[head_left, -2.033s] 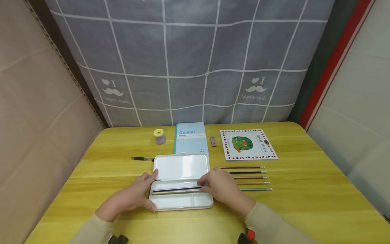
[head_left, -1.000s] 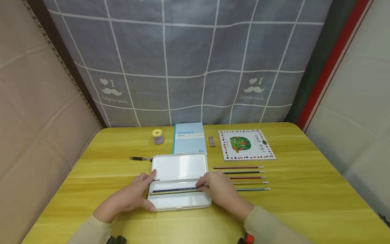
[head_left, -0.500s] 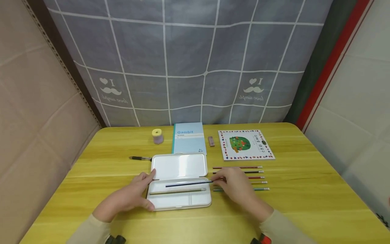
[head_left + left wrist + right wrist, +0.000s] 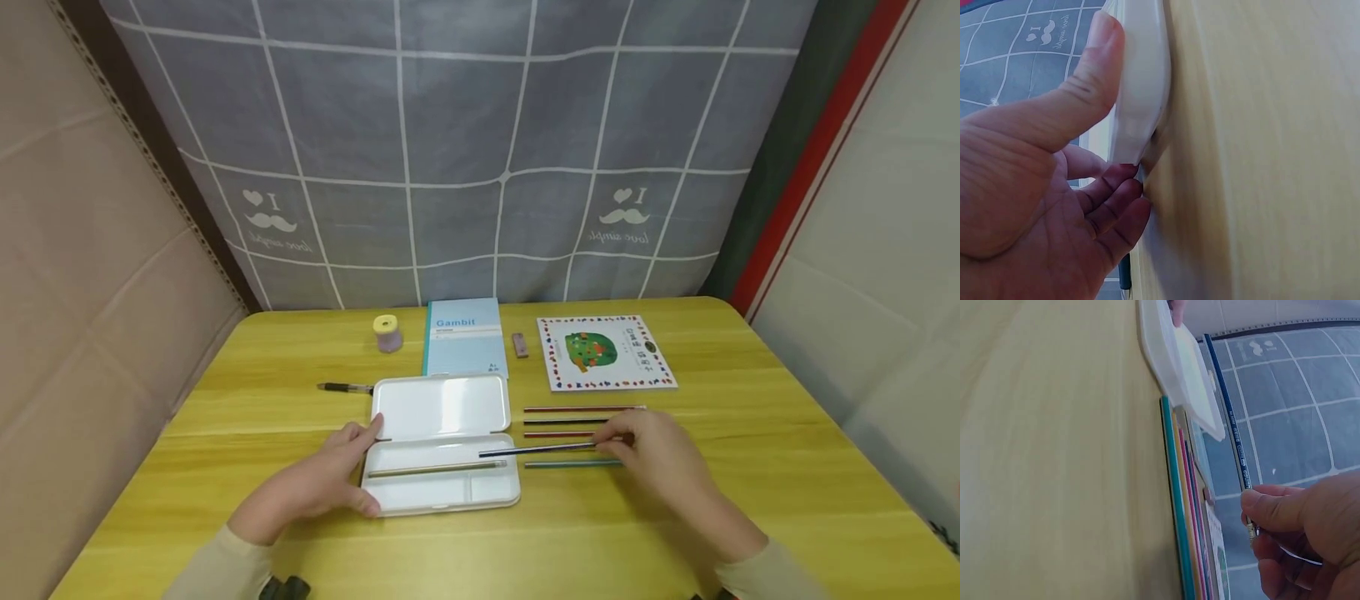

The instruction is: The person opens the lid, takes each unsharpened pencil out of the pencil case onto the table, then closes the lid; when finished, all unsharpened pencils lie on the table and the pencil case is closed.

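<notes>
I see the left hand (image 4: 318, 483) resting against the left end of the open white case (image 4: 442, 454), thumb on the rim and fingers loosely bent along the side; in the left wrist view the thumb (image 4: 1094, 69) lies flat on the case edge, so it braces more than grips. My right hand (image 4: 660, 458) pinches a dark blue pencil (image 4: 540, 450) at its eraser end, thumb and fingers clamped on it; the right wrist view shows the same pinch (image 4: 1272, 512) with the pencil (image 4: 1229, 419) held clear of the table (image 4: 750, 500). The pencil lies roughly level, its tip over the case's right edge and the rest out past it, above the row of pencils (image 4: 570, 421) lying side by side on the table just right of the case (I count about four or five, partly hidden by the hand). One grey-gold pencil (image 4: 435, 469) lies in the case tray. The lid (image 4: 442, 406) lies open flat behind the tray. Further back: a black pen (image 4: 343, 387) left of the lid, a yellow-topped sharpener (image 4: 387, 332), a blue notebook (image 4: 462, 337), a small eraser (image 4: 519, 344) and a picture card (image 4: 604, 352).
</notes>
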`<state>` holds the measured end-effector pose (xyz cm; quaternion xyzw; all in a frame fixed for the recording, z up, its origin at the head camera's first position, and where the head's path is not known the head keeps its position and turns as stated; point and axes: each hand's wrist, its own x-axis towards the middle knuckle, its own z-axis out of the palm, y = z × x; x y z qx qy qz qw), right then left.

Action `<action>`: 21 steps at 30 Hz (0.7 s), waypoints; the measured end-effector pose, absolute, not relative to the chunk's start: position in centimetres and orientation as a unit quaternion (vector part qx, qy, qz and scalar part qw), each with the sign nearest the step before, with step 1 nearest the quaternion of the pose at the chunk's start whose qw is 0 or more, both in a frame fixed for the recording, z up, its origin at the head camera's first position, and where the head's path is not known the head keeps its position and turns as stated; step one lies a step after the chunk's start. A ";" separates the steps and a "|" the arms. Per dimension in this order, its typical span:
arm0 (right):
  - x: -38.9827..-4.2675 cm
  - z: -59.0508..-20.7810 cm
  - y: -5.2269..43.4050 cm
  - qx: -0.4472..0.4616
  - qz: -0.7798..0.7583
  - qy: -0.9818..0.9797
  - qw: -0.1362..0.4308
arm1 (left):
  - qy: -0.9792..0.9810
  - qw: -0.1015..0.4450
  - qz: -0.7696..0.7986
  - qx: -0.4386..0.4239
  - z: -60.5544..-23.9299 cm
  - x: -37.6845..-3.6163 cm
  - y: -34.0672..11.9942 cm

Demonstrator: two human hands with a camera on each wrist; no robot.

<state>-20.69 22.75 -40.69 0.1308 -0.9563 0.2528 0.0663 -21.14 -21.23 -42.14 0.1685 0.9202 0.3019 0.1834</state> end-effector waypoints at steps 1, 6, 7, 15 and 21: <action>-20.5 -40.8 23.3 0.128 0.251 -0.958 0.062 | 0.920 0.183 0.303 0.169 -42.1 -21.1 -21.2; -19.6 -41.3 25.4 0.098 0.240 -0.965 0.037 | 0.921 0.181 0.300 0.171 -42.1 -21.2 -21.2; -19.4 -41.4 25.7 0.091 0.236 -0.967 0.033 | 0.921 0.180 0.299 0.171 -42.1 -21.2 -21.2; -18.3 -42.6 27.7 0.071 0.218 -0.973 0.032 | 0.921 0.179 0.299 0.173 -42.2 -21.2 -21.3; -18.3 -43.4 28.0 0.081 0.210 -0.973 0.048 | 0.922 0.175 0.299 0.173 -42.5 -21.3 -21.3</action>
